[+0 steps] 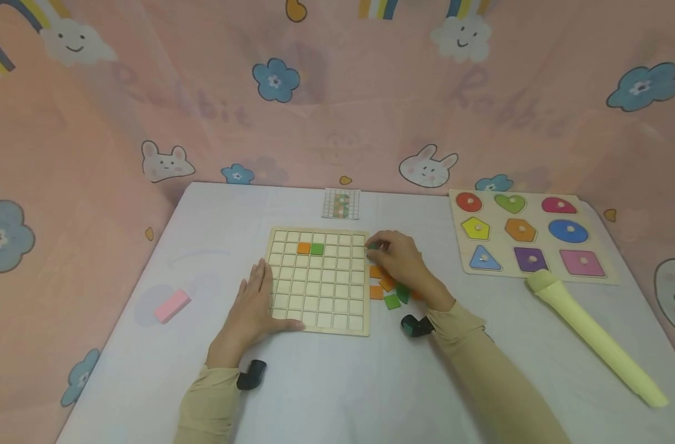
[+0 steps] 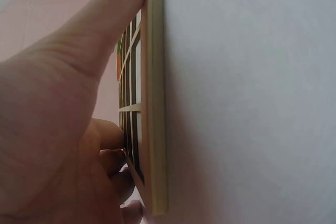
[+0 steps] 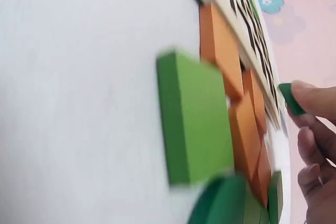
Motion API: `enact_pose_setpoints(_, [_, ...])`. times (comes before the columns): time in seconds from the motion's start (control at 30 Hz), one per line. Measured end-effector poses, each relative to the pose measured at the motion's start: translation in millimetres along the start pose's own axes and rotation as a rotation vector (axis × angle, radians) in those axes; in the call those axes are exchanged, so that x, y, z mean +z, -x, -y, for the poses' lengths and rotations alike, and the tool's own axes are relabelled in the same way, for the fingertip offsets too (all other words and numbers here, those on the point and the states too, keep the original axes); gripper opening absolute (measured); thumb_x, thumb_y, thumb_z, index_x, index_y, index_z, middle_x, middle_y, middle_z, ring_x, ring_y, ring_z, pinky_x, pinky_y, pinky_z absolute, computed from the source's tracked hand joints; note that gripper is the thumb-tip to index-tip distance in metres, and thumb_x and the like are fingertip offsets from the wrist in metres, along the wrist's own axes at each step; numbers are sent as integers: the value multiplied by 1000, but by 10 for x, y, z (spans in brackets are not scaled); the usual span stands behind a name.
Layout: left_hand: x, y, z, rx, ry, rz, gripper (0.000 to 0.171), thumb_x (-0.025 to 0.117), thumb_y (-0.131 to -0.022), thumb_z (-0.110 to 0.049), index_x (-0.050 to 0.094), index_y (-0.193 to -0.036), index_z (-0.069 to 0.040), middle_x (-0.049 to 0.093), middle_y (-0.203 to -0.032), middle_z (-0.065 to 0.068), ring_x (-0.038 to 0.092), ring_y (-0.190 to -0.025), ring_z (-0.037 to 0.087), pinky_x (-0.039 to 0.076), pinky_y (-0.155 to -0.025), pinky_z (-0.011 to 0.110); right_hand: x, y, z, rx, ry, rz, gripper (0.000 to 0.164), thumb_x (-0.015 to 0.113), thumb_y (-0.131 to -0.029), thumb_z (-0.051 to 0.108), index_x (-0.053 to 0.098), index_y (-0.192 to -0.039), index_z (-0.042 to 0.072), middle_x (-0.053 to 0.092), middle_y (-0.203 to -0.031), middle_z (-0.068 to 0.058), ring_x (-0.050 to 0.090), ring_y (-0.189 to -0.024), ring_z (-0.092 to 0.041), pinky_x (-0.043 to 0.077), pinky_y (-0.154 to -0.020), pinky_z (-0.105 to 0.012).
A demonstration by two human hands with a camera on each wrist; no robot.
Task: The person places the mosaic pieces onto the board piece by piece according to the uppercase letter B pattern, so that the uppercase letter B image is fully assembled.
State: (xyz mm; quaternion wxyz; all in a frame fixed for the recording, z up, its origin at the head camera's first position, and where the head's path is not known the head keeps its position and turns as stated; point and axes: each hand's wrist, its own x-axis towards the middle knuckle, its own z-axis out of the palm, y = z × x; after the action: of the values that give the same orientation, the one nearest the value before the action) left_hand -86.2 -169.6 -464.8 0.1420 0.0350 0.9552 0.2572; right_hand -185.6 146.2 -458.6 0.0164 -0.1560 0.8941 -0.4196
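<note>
A wooden grid board (image 1: 319, 328) lies in the middle of the table. One orange square tile (image 1: 304, 248) and a green square tile (image 1: 317, 249) sit side by side in its second row from the top. My left hand (image 1: 251, 308) rests on the board's near-left corner, fingers fairly straight along the left side and thumb on the near edge. Over the board's right edge, my right hand (image 1: 400, 259) pinches a small dark green piece (image 3: 291, 99) between thumb and fingertips. Beneath that hand lie loose orange tiles (image 1: 376, 292), a green tile (image 1: 392, 301) and a dark green curved piece (image 1: 403, 293), partly hidden.
A small printed pattern card (image 1: 341, 204) lies behind the board. At the right are a shape puzzle board (image 1: 506, 246) with knobbed pieces and a pale yellow stick (image 1: 598, 339). A pink block (image 1: 172, 306) lies at the left. A patterned pink cloth (image 1: 337, 111) hangs behind the table.
</note>
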Motion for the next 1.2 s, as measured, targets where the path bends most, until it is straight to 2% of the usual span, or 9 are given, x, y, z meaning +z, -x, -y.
enact_pose_setpoints(0.2, [-6, -2, 0, -1, -17, 4, 150, 95, -70, -58, 0, -167, 6, -4, -178, 22, -2, -167, 40, 4, -137, 57, 191, -66, 122, 30, -159, -9, 9, 79, -94, 5, 75, -101, 1, 76, -95, -14, 66, -80, -19, 54, -72, -20])
enact_pose_setpoints(0.37, [-5, -15, 11, -4, -16, 7, 149, 95, -70, -58, 1, -167, 6, -5, -178, 22, -3, -167, 39, 3, -137, 57, 338, -124, 215, 74, -231, 10, 9, 77, -94, 3, 74, -102, 0, 76, -99, -16, 73, -89, -24, 62, -81, -28])
enact_pose_setpoints(0.6, [-16, -6, 4, -2, -15, 14, 148, 94, -71, -58, 0, -167, 6, -6, -178, 22, -3, -167, 40, 3, -137, 57, 460, -189, 340, 85, -221, 16, 8, 79, -95, 6, 76, -99, 0, 78, -99, -16, 74, -88, -24, 60, -79, -25])
enact_pose_setpoints(0.8, [-57, 21, 4, 30, -28, 21, 144, 92, -74, -61, 4, -166, 8, -2, -178, 24, 1, -166, 41, 8, -137, 59, 576, -250, 366, 110, -163, -21, 8, 80, -94, 8, 77, -97, 1, 76, -92, -14, 66, -79, -18, 53, -71, -20])
enact_pose_setpoints(0.9, [-90, 31, 44, 53, -16, 33, 134, 86, -82, -59, 6, -167, 7, -1, -178, 23, 2, -167, 40, 9, -137, 58, 611, -268, 376, 123, -146, -36, 7, 79, -94, 8, 77, -96, 1, 72, -90, -12, 62, -78, -17, 50, -70, -21])
enact_pose_setpoints(1.0, [-128, 28, 100, 78, 21, 38, 106, 71, -100, -48, 9, -167, 6, 0, -178, 22, 2, -166, 40, 7, -137, 58, 630, -273, 390, 124, -129, -53, 7, 79, -95, 8, 77, -97, 1, 70, -91, -12, 60, -79, -19, 49, -70, -23])
enact_pose_setpoints(1.07, [-149, 22, 133, 101, 35, 33, 88, 60, -108, -37, 11, -167, 6, 2, -178, 23, 4, -166, 42, 7, -136, 59, 640, -274, 393, 114, -107, -64, 7, 78, -95, 8, 78, -96, 1, 69, -91, -12, 59, -80, -20, 48, -70, -24])
enact_pose_setpoints(1.13, [-161, 11, 155, 125, 29, 24, 76, 53, -111, -27, 13, -166, 6, 5, -177, 24, 6, -165, 44, 10, -135, 62, 646, -271, 396, 105, -84, -73, 8, 78, -95, 8, 79, -95, 0, 68, -92, -13, 58, -81, -21, 47, -69, -24])
enact_pose_setpoints(1.2, [-166, 4, 167, 130, 19, 18, 73, 54, -111, -23, 15, -166, 5, 7, -177, 24, 8, -165, 44, 12, -135, 62, 651, -268, 399, 100, -68, -82, 8, 78, -96, 7, 79, -93, 0, 67, -92, -13, 58, -82, -21, 46, -69, -25])
